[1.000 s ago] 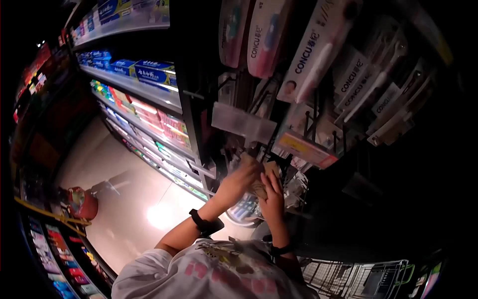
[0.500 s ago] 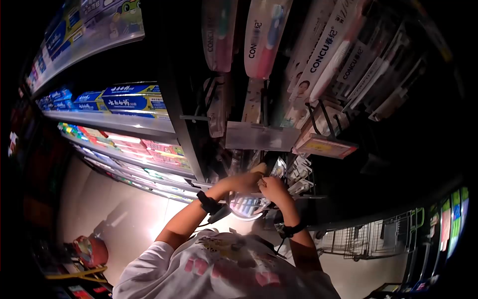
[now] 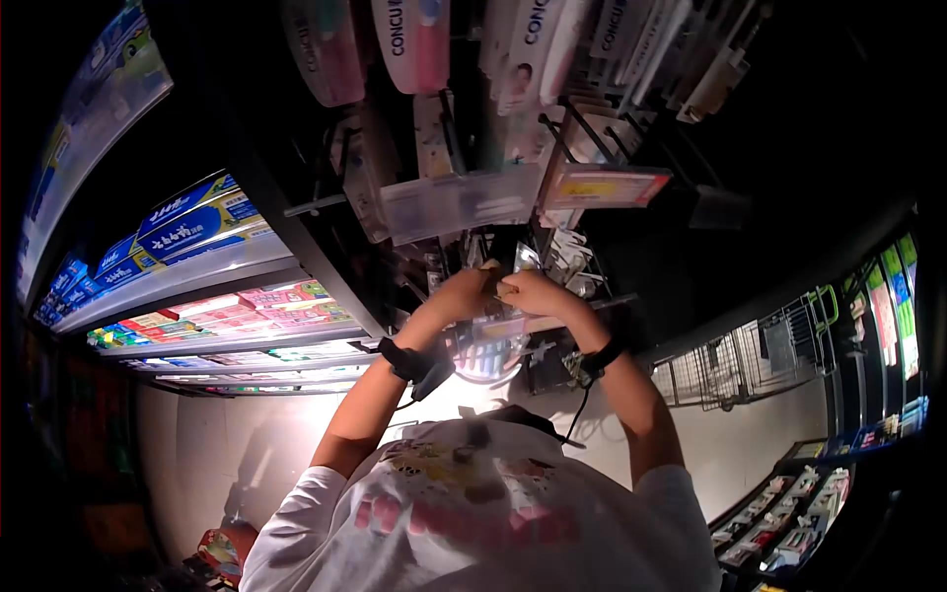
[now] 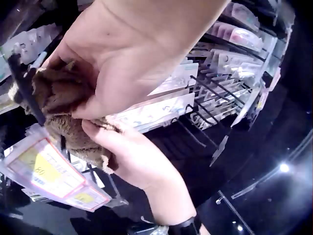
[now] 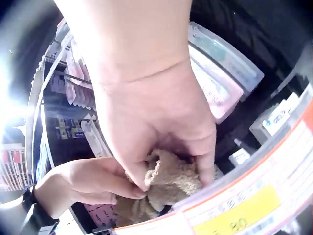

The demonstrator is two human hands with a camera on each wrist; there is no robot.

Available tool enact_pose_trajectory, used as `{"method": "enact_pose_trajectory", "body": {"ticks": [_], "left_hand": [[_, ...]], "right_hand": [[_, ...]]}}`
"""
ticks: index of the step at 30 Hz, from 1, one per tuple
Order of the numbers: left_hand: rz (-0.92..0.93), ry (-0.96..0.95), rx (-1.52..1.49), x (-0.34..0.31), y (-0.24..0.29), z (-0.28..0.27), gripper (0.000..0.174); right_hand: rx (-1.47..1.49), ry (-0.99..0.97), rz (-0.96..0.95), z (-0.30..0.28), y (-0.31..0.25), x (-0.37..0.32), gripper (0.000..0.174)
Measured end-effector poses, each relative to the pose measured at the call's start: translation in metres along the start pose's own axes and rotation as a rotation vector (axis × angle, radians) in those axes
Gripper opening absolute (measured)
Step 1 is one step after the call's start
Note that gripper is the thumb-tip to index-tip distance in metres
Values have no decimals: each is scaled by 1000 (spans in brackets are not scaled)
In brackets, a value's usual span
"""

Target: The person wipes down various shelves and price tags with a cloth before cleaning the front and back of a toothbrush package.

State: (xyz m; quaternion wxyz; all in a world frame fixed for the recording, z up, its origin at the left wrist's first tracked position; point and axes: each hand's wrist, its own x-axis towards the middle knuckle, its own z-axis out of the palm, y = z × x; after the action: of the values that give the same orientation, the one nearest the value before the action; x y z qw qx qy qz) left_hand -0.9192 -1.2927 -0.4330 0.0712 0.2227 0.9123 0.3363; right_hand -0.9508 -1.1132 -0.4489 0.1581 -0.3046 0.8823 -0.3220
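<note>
Straight fingers of the right hand (image 5: 159,115) have been curled round the cloth (image 5: 173,181) in the past second, so it now appears worked two-handed. It is also gripped by the left hand (image 4: 115,63), near the rack's (image 3: 464,202) front edge. Counted: one cloth, two hands, two wristbands (image 3: 404,362).

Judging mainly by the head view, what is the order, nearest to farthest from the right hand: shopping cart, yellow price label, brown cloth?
1. Brown cloth: gripped by the right hand, clearest in the right wrist view.
2. Yellow price label: above the hand, slightly right.
3. Shopping cart: far right.
</note>
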Motion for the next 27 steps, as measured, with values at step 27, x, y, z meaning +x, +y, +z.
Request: {"method": "enact_pose_trajectory", "body": {"ticks": [27], "left_hand": [[-134, 237, 145, -2, -16, 39, 41]], "right_hand": [[-340, -116, -39, 1, -8, 40, 19]]}}
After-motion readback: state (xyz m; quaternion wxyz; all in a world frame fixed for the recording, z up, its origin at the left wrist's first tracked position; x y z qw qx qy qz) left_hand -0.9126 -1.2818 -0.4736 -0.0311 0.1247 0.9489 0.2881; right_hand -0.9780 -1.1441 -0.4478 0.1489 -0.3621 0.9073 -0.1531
